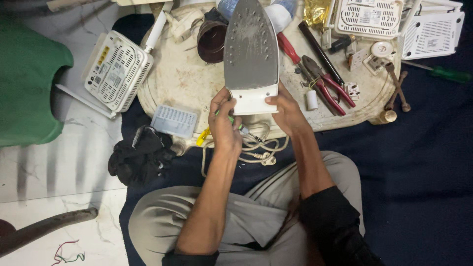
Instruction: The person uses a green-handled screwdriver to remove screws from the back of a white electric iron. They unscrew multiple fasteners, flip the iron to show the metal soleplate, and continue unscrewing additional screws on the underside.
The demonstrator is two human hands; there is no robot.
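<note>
A clothes iron [251, 54] lies upside down over the low round table [180, 81], its grey soleplate facing up and its white heel toward me. My right hand [286, 112] grips the heel's right corner. My left hand [224, 123] holds the heel's left corner and also grips a small screwdriver [241, 127] with a green handle, its tip pointing right under the iron. A coiled whitish cord [256, 148] hangs below the iron, between my hands.
On the table lie red-handled pliers [327, 83], a black rod, a brown cup [211, 42], sockets, a small white box [173, 120] and white routers [369, 17]. Another router [116, 71] rests at the left edge. Black cloth [140, 155] sits on the floor beside my knee.
</note>
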